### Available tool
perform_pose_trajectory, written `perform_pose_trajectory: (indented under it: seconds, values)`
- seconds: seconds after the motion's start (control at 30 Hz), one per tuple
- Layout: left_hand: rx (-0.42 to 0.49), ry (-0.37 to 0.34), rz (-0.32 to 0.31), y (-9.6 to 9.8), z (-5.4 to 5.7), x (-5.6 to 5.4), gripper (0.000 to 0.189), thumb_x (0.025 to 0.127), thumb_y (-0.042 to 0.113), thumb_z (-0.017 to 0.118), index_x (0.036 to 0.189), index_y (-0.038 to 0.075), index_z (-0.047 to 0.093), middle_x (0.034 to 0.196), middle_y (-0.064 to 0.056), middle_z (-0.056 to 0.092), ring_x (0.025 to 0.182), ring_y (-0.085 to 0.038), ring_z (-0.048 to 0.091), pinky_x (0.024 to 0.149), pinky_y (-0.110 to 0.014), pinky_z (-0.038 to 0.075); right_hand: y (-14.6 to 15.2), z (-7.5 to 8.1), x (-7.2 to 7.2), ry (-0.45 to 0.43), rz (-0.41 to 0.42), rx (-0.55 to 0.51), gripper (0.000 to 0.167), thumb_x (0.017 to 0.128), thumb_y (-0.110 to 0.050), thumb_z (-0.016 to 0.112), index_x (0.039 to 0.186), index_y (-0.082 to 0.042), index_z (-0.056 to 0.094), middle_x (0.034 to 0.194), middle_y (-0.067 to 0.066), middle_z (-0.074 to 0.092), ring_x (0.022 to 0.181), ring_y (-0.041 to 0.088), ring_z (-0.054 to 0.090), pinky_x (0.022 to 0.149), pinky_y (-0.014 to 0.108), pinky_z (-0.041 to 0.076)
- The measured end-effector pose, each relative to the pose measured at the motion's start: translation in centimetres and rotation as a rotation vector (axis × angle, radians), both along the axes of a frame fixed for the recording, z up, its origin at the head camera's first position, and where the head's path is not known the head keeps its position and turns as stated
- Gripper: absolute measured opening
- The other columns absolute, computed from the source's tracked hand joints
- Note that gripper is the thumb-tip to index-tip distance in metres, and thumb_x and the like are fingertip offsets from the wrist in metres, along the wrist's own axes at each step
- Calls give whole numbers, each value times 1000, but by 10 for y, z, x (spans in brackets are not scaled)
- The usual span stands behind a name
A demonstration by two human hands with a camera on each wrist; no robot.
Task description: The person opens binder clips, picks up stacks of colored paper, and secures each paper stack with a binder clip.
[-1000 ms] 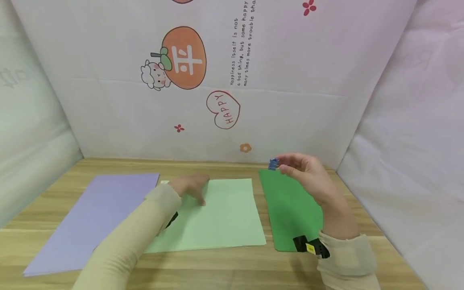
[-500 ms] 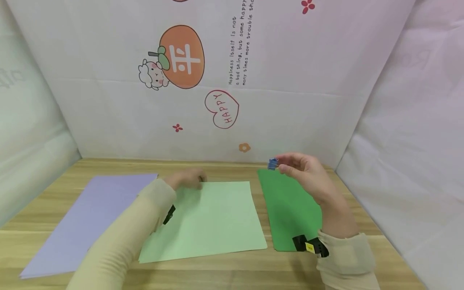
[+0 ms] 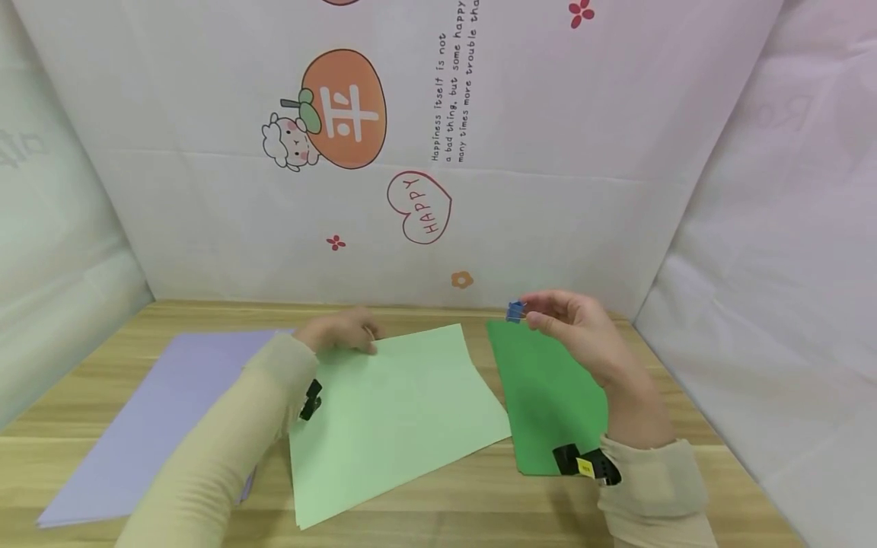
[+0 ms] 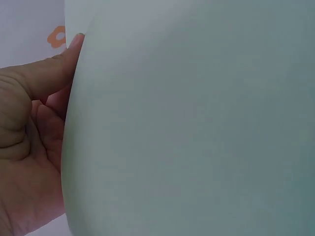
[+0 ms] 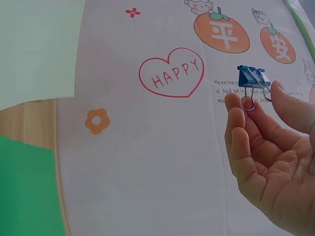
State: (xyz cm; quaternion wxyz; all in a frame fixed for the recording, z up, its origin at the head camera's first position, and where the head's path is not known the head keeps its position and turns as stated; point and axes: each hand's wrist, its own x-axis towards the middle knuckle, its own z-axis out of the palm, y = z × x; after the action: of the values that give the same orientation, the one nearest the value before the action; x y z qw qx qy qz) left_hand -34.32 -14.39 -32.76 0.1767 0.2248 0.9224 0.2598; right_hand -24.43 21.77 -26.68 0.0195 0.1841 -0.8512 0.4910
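A wood-grain tabletop runs back to a white cloth wall printed with an orange fruit and a red heart, with more cloth at both sides. Purple paper lies at the left, partly hidden by the left sleeve, and dark green paper at the right. Between them is pale green paper, set at a slant, its right corner reaching the dark green paper's edge in the head view. The left hand has its grip at the pale sheet's far left edge, apparently clamped on it, though the fingers are mostly hidden. The right hand pinches a blue binder clip by its wire handles, near the dark green paper's far end
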Motion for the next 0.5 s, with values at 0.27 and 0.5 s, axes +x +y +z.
perform_pose_trajectory:
  seconds: [0.27, 0.5]
  values:
    - [50, -17, 40, -13, 0, 3, 11, 93, 7, 64, 101, 1, 68, 104, -10, 65, 89, -19, 55, 76, -29, 47, 1, -2, -2, -10, 2, 3, 35, 102, -19, 58, 132, -1, 59, 117, 4, 67, 101, 6, 63, 93, 21, 51]
    - [143, -41, 136, -26, 2, 5, 23, 94, 8, 64, 113, -4, 66, 115, -18, 66, 92, -21, 59, 79, -31, 51, 3, -4, -4, -10, -1, -10, 36, 102, -21, 58, 133, -1, 58, 119, 5, 66, 102, 5, 62, 94, 22, 51]
